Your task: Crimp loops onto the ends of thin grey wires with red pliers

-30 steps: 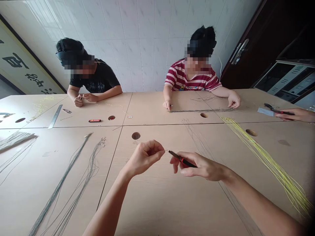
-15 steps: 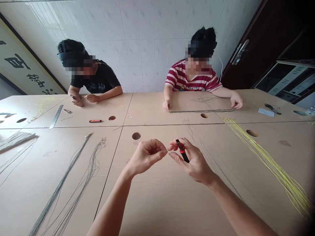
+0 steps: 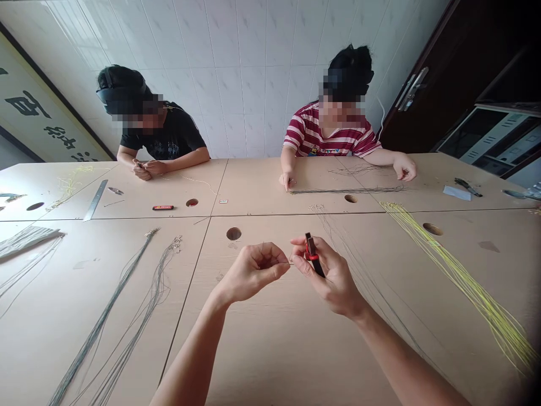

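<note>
My left hand (image 3: pixel 253 273) is closed, with thumb and fingertips pinching a very thin wire-like strand (image 3: pixel 291 261). Most of that strand is too fine to follow. Close beside it, my right hand (image 3: pixel 333 276) is wrapped around a small black-and-red hand tool (image 3: pixel 313 255), whose kind I cannot make out. The tool's blunt dark end points up and away from me. My right thumb and index fingertip are near the strand, almost meeting the left fingertips. Both hands hover above the light wooden table (image 3: pixel 270 349).
Grey wire bundles (image 3: pixel 114 307) lie at left, yellow wires (image 3: pixel 456 276) at right, and loose thin wires (image 3: pixel 359 259) nearer my right hand. Two co-workers (image 3: pixel 163 132) sit opposite, handling wires. A ruler (image 3: pixel 96 200), a red-black box (image 3: pixel 163 207) and round table holes (image 3: pixel 234 233) are visible.
The tool in my right hand has turned more upright, and my right fingertips have drawn slightly back from the left ones. Across the table, the left co-worker's hands have come together.
</note>
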Available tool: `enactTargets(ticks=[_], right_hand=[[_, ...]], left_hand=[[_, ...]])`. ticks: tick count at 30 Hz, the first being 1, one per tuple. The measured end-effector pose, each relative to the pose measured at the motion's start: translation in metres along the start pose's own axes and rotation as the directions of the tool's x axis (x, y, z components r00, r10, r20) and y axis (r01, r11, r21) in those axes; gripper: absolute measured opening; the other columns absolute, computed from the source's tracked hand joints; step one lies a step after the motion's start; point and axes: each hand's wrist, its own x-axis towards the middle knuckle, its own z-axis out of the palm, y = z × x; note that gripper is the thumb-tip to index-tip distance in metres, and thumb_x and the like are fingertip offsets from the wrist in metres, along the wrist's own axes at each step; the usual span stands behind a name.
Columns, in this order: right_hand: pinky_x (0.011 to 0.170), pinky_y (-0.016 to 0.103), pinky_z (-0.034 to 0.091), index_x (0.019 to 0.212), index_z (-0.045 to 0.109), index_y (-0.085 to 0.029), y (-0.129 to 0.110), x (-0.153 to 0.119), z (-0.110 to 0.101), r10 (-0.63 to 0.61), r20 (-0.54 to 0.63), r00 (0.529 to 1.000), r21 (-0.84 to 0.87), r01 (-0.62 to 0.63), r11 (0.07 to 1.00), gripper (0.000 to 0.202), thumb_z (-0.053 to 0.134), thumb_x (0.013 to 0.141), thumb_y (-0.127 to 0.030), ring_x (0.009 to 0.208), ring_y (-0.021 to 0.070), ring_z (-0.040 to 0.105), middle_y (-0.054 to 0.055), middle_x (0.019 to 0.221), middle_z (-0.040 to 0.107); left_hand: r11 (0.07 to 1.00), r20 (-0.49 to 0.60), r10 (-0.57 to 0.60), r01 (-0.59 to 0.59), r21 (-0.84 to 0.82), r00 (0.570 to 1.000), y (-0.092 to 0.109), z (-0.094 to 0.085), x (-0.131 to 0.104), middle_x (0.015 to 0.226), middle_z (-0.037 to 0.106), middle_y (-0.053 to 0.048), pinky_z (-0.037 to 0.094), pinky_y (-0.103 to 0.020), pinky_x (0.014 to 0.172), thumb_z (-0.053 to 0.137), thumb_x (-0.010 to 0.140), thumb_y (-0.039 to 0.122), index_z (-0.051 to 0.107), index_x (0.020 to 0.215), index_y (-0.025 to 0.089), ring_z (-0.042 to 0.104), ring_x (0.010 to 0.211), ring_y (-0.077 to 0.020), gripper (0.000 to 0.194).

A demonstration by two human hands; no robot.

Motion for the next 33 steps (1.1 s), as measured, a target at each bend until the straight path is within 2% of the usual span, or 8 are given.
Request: enactTargets(ticks=[3, 6, 18, 25, 27, 30, 32, 33], right_hand=[[0.077, 0.031, 0.051, 0.114, 0.055, -0.027, 0.004, -0.002, -0.001, -0.026, -0.053, 0.998, -0.013, 0.026, 1.000, 0.023, 0.057, 0.092, -0.031, 0.080, 0.0145, 0.058, 0.002, 0.092, 0.062], [0.082, 0.031, 0.051, 0.116, 0.054, -0.028, 0.008, -0.004, -0.001, -0.047, -0.056, 0.997, -0.045, 0.044, 0.998, 0.027, 0.061, 0.090, -0.028, 0.085, 0.0149, 0.058, 0.002, 0.095, 0.063], [0.078, 0.030, 0.051, 0.116, 0.052, -0.027, 0.010, -0.004, 0.003, -0.152, -0.009, 0.988, -0.155, 0.149, 0.977, 0.024, 0.056, 0.093, -0.021, 0.082, 0.0140, 0.060, 0.001, 0.089, 0.062], [0.070, 0.028, 0.052, 0.116, 0.053, -0.026, 0.010, -0.004, 0.000, -0.189, -0.024, 0.982, -0.151, 0.184, 0.971, 0.024, 0.055, 0.093, -0.018, 0.075, 0.0129, 0.058, 0.001, 0.085, 0.061], [0.071, 0.028, 0.052, 0.117, 0.054, -0.026, 0.011, -0.005, -0.001, -0.190, -0.039, 0.981, -0.149, 0.183, 0.972, 0.025, 0.055, 0.093, -0.018, 0.076, 0.0128, 0.058, 0.001, 0.087, 0.060], [0.072, 0.028, 0.051, 0.118, 0.053, -0.027, 0.014, -0.006, -0.004, -0.200, -0.056, 0.978, -0.147, 0.190, 0.971, 0.028, 0.054, 0.093, -0.016, 0.078, 0.0125, 0.057, 0.001, 0.087, 0.060], [0.072, 0.027, 0.050, 0.119, 0.053, -0.028, 0.015, -0.006, -0.006, -0.212, -0.068, 0.975, -0.150, 0.200, 0.968, 0.030, 0.054, 0.093, -0.014, 0.076, 0.0121, 0.056, 0.000, 0.085, 0.061], [0.071, 0.027, 0.050, 0.119, 0.053, -0.028, 0.016, -0.006, -0.007, -0.216, -0.075, 0.974, -0.153, 0.203, 0.967, 0.030, 0.054, 0.092, -0.014, 0.075, 0.0118, 0.056, -0.001, 0.084, 0.061]], left_hand=[[1.000, -0.013, 0.004, -0.004, 0.006, 1.000, 0.001, -0.001, 0.000, 0.058, 0.044, 0.004, 0.027, -0.021, 0.047, 0.068, 0.082, 0.030, 0.061, 0.073, 0.016, 0.034, 0.052, -0.0072, 0.018], [1.000, -0.017, 0.009, -0.009, 0.014, 1.000, 0.001, -0.004, 0.000, 0.057, 0.040, 0.005, 0.024, -0.021, 0.047, 0.067, 0.083, 0.031, 0.060, 0.073, 0.015, 0.030, 0.052, -0.0068, 0.020], [1.000, -0.022, 0.005, -0.004, 0.025, 1.000, 0.000, -0.002, 0.001, 0.056, 0.040, 0.005, 0.024, -0.020, 0.046, 0.067, 0.083, 0.032, 0.060, 0.074, 0.015, 0.030, 0.051, -0.0066, 0.021], [0.998, -0.076, 0.002, 0.003, 0.065, 0.997, 0.005, -0.007, -0.001, 0.060, 0.056, 0.003, 0.037, -0.019, 0.045, 0.064, 0.085, 0.028, 0.061, 0.076, 0.016, 0.046, 0.049, -0.0066, 0.015], [0.998, -0.129, 0.045, -0.038, 0.053, 0.991, 0.004, -0.012, -0.001, 0.066, 0.062, 0.000, 0.043, -0.021, 0.048, 0.062, 0.086, 0.028, 0.061, 0.077, 0.016, 0.053, 0.051, -0.0080, 0.015], [0.995, -0.313, 0.095, -0.085, 0.046, 0.945, 0.002, -0.028, -0.001, 0.081, 0.072, -0.005, 0.052, -0.026, 0.061, 0.063, 0.086, 0.031, 0.064, 0.081, 0.016, 0.065, 0.065, -0.0130, 0.015], [0.997, -0.441, 0.049, -0.016, 0.076, 0.896, 0.002, -0.046, -0.002, 0.090, 0.074, -0.008, 0.054, -0.030, 0.073, 0.063, 0.085, 0.035, 0.067, 0.084, 0.016, 0.069, 0.079, -0.0174, 0.019], [0.991, -0.501, 0.010, 0.059, 0.121, 0.866, 0.002, -0.055, -0.002, 0.092, 0.074, -0.009, 0.054, -0.033, 0.077, 0.062, 0.084, 0.037, 0.068, 0.084, 0.016, 0.069, 0.084, -0.0199, 0.022]])
